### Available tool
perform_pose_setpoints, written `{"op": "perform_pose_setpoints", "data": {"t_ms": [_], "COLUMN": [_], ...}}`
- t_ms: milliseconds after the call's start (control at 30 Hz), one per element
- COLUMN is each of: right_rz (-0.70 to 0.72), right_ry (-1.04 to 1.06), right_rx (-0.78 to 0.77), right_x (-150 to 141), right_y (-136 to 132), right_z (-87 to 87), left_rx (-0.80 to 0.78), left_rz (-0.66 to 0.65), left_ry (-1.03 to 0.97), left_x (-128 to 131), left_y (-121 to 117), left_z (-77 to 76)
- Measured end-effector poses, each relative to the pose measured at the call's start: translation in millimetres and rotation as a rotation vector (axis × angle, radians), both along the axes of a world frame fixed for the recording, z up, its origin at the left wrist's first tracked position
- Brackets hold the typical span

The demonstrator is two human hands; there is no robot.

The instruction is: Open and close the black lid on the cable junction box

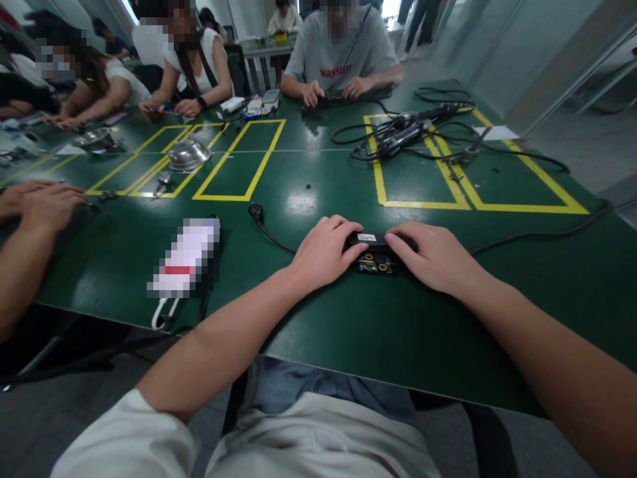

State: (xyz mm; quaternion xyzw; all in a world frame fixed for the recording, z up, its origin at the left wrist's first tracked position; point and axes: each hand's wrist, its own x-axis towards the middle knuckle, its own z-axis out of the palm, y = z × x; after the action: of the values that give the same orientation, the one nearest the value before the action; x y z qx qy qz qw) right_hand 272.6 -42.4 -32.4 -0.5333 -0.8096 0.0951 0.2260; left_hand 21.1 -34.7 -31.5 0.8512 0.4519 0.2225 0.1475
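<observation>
In front of me on the green table lies a small black electronics housing point(377, 264) with a circuit board and two round copper-coloured parts showing. Over its far side sits a black cover point(374, 240) with a white label, tilted away from the exposed board. My left hand point(329, 247) grips the cover's left end, thumb on the near edge and fingers over the top. On its right end my right hand point(428, 253) is closed, thumb along the near side; its other fingers are partly hidden. A black cable runs out on both sides, the left one towards a plug point(255, 212).
A phone point(185, 255) with a white charging cable lies to my left. Black cables and handheld tools point(405, 136) are tangled at the back right. A metal bowl point(189, 155) stands back left. Another person's hands point(42, 202) are at far left; a co-worker point(343, 53) sits opposite.
</observation>
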Motion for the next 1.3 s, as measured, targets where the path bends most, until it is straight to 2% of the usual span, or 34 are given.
{"op": "perform_pose_setpoints", "data": {"t_ms": [233,433,567,700,967,1200,1300], "right_rz": [-0.054,-0.060,-0.042,-0.041,-0.063,-0.184,-0.188], "right_ry": [-0.157,-0.267,-0.332,-0.345,-0.349,-0.362,-0.363], "right_rx": [-0.139,-0.146,-0.158,-0.142,-0.106,-0.188,-0.183], "right_x": [1.2,13.1,16.6,15.4,15.4,1.7,0.5], "right_y": [2.4,7.4,8.8,7.4,7.7,1.7,0.6], "right_z": [5.2,2.9,4.1,2.6,-8.6,7.3,10.0], "left_rx": [-0.040,0.000,0.002,-0.075,-0.115,-0.137,-0.144], "left_rz": [0.076,0.140,0.178,0.216,0.247,0.267,0.264], "left_ry": [0.053,0.020,0.164,0.315,0.380,0.333,0.323], "left_x": [-2.4,-2.4,-0.1,1.5,4.0,4.3,4.2], "left_y": [4.6,-0.4,-5.2,-7.0,-6.6,-8.1,-8.0], "left_z": [-0.4,0.2,9.1,17.9,22.4,25.6,26.6]}}
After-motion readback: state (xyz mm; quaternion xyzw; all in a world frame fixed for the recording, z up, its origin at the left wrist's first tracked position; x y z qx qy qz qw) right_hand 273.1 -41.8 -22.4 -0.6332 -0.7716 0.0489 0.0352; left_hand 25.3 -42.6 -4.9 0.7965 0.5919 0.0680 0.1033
